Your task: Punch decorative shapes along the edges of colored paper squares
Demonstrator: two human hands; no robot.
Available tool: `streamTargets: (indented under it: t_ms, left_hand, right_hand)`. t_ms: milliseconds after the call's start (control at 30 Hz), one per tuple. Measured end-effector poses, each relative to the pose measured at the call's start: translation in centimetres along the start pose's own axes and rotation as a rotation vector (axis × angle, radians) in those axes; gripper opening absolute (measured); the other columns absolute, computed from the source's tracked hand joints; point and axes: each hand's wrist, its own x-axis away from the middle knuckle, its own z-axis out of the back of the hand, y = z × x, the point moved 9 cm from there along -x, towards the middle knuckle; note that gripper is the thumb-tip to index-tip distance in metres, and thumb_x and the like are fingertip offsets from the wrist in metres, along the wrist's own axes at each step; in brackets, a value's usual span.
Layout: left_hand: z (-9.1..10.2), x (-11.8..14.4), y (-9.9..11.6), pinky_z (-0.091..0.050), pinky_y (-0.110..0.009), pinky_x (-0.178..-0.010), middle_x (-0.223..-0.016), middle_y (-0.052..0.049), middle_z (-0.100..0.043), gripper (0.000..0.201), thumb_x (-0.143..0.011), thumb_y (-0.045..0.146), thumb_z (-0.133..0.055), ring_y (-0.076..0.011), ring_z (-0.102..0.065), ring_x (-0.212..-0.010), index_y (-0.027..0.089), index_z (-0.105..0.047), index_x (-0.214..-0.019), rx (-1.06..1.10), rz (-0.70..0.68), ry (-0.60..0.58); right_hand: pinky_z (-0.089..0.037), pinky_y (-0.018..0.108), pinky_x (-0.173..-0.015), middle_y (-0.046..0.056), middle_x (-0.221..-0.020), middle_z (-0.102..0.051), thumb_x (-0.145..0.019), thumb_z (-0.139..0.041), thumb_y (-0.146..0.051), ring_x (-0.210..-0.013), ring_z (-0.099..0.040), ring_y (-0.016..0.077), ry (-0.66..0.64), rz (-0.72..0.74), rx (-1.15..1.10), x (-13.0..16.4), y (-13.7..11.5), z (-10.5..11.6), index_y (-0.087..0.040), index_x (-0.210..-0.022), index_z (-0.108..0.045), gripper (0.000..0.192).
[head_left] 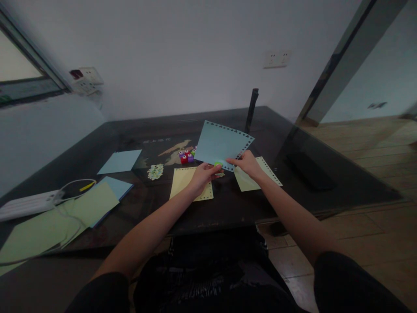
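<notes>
A light blue sheet of paper (pixel 221 143) is held up at a tilt above the table, with small dark punched shapes along its top and right edges and part of its lower edge. My right hand (pixel 246 163) pinches the sheet near its lower right corner. At the lower edge, my left hand (pixel 203 176) is closed around a small bright green paper punch (pixel 218 164), mostly hidden by fingers and paper. Beneath my hands lie a pale yellow sheet (pixel 180 180) and a yellow-green sheet (pixel 246 180), both punched along their edges. Small paper scraps (pixel 220 174) show under the punch.
Several small red, purple and green punches (pixel 186 157) cluster behind the yellow sheet. A pile of scraps (pixel 155 171) lies left of it. Farther left are a blue sheet (pixel 120 161), stacked papers (pixel 94 204) and a white power strip (pixel 31 204) with cables. A dark post (pixel 251 111) stands at the back.
</notes>
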Motion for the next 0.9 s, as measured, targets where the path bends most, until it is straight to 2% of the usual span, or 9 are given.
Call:
streamTargets:
  t_ms: [200,467,733,900]
  left_hand:
    - [0.01,-0.01,-0.05,-0.050,-0.028,-0.070,-0.090,-0.009,-0.069,0.028,-0.066,0.023,-0.077,-0.0151,-0.065,-0.078,0.013,-0.064,-0.089,0.015,0.001,-0.012]
    - [0.21,0.21,0.23,-0.045,-0.025,-0.062,-0.088,-0.011,-0.069,0.028,-0.066,0.024,-0.077,-0.0156,-0.064,-0.078,0.013,-0.064,-0.087,-0.025,0.001,0.039]
    - [0.18,0.19,0.32,-0.042,-0.024,-0.061,-0.093,-0.011,-0.069,0.030,-0.065,0.026,-0.078,-0.0151,-0.065,-0.077,0.013,-0.063,-0.088,-0.031,-0.018,0.032]
    - [0.21,0.08,0.48,-0.039,-0.023,-0.056,-0.088,-0.010,-0.069,0.029,-0.065,0.024,-0.077,-0.0144,-0.064,-0.074,0.013,-0.063,-0.086,-0.031,-0.035,0.033]
  right_hand:
    - [-0.052,0.041,-0.077,0.007,-0.085,-0.071,-0.066,-0.072,-0.028,-0.081,-0.065,0.0239,0.010,0.016,0.014,-0.03,-0.24,0.08,-0.016,-0.084,-0.069,0.022]
    - [-0.052,0.038,-0.070,0.006,-0.078,-0.071,-0.067,-0.071,-0.032,-0.077,-0.064,0.0225,-0.012,0.029,0.058,-0.06,-0.20,0.02,-0.016,-0.082,-0.069,0.022]
    - [-0.051,0.037,-0.070,0.006,-0.079,-0.070,-0.066,-0.071,-0.035,-0.073,-0.063,0.0204,-0.013,0.035,0.042,-0.03,-0.11,-0.12,-0.015,-0.079,-0.067,0.024]
    - [-0.052,0.037,-0.069,0.007,-0.079,-0.070,-0.066,-0.072,-0.035,-0.075,-0.063,0.0216,-0.012,0.033,0.045,0.03,-0.26,-0.14,-0.015,-0.077,-0.067,0.024]
